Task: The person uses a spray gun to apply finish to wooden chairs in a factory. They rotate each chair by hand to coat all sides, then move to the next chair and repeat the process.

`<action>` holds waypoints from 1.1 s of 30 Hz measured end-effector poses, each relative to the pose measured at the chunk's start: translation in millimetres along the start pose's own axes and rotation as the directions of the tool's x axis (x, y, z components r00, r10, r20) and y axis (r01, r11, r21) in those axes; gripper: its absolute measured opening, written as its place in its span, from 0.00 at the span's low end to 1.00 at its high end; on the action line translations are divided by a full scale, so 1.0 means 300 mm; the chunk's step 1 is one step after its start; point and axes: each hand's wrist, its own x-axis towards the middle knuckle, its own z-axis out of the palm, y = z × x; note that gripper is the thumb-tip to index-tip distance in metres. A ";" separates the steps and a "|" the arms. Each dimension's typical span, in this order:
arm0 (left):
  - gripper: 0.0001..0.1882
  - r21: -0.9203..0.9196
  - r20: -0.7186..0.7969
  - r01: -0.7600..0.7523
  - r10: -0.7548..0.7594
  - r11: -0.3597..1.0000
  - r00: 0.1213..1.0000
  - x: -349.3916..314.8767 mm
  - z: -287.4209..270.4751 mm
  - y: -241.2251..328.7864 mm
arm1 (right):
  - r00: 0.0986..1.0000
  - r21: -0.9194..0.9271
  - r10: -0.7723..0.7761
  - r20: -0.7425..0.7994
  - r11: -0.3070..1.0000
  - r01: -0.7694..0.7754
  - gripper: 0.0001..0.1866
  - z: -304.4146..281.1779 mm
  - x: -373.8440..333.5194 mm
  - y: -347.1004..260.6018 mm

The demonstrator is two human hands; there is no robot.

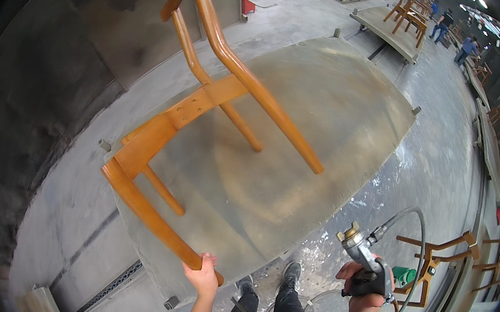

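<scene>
A glossy orange-brown wooden chair frame [198, 103] without a seat stands tilted over a low grey platform [342, 96]. My left hand [202, 276] is closed round the lower end of its nearest leg, by the platform's near edge. In my right hand [364, 291] is a spray gun [367, 266] with a brass-coloured nozzle, held off to the right of the chair. A grey hose [422, 229] loops from the gun. My right fingers wrap its dark grip, and I cannot make out whether the trigger is pressed.
More wooden chair frames [440, 254] and a green container [404, 276] are at the lower right. A stained dark wall [55, 67] rises on the left. Another platform with chairs [393, 32] stands far right, with people [441, 24] beyond. A slotted floor rail [108, 289] runs left of the platform.
</scene>
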 end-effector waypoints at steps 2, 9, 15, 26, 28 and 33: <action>0.28 0.012 0.011 -0.015 0.015 1.000 1.000 0.004 -0.001 0.005 | 1.000 0.082 -0.003 -0.020 0.997 0.005 0.60 0.002 -0.013 0.021; 0.30 0.061 0.036 0.002 -0.004 0.998 0.999 0.004 0.005 0.030 | 0.990 -0.087 0.114 -0.088 0.989 -0.122 0.50 -0.117 -0.137 0.102; 0.29 0.087 0.044 -0.014 0.010 0.996 0.999 0.018 0.007 0.024 | 0.916 -0.160 0.245 -0.317 0.938 -0.306 0.43 -0.170 -0.214 0.180; 0.28 0.106 0.019 -0.002 0.000 0.994 1.000 0.022 0.012 0.041 | 0.994 -0.055 -0.027 0.108 0.998 0.033 0.46 -0.011 -0.069 0.257; 0.29 0.080 0.022 -0.010 0.008 0.997 1.000 0.024 0.013 0.040 | 0.984 -0.017 0.160 0.079 0.987 -0.159 0.45 0.036 -0.045 0.307; 0.29 0.120 0.020 -0.021 0.019 0.993 1.000 0.019 0.008 0.021 | 0.989 0.125 0.121 0.081 0.984 -0.130 0.45 0.155 0.028 0.389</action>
